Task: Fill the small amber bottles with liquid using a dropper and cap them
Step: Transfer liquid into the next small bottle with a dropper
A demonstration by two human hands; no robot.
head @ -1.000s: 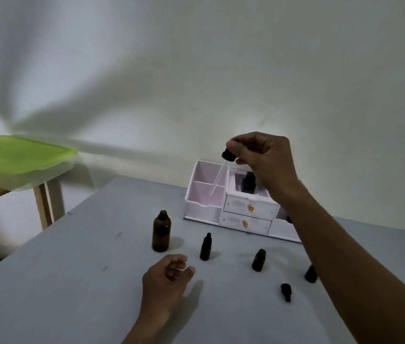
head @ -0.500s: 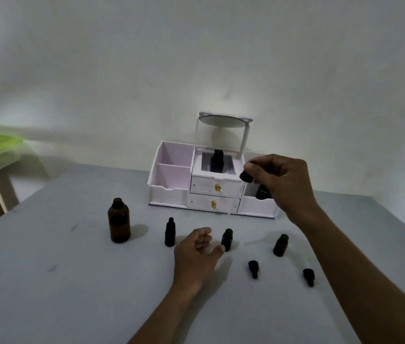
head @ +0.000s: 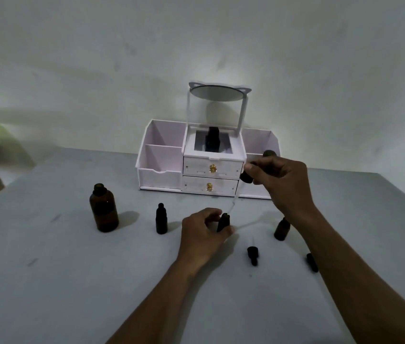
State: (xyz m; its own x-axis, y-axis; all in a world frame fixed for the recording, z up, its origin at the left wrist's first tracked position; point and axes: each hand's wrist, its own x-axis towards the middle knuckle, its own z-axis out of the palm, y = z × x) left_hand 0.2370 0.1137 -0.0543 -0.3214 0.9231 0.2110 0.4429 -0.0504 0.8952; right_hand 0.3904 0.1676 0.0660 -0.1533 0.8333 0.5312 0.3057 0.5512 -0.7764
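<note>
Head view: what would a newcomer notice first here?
Mid-frame, the right hand holds a dropper tilted down toward the small bottle that the left hand grips. Behind them stands a white organizer with a mirror on top. A big amber bottle stands at the left.

two bare forearms point(head: 161, 294), lean and long, bare left grip point(head: 202, 235), bare right grip point(head: 283, 187), uncovered as far as visible

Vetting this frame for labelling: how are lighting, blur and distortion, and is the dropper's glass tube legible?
Head view: dim, cool light with soft shadows; wide-angle bowing at the edges; the dropper in the right hand has a faint, smeared tube ending at the small bottle the left hand grips.
</note>
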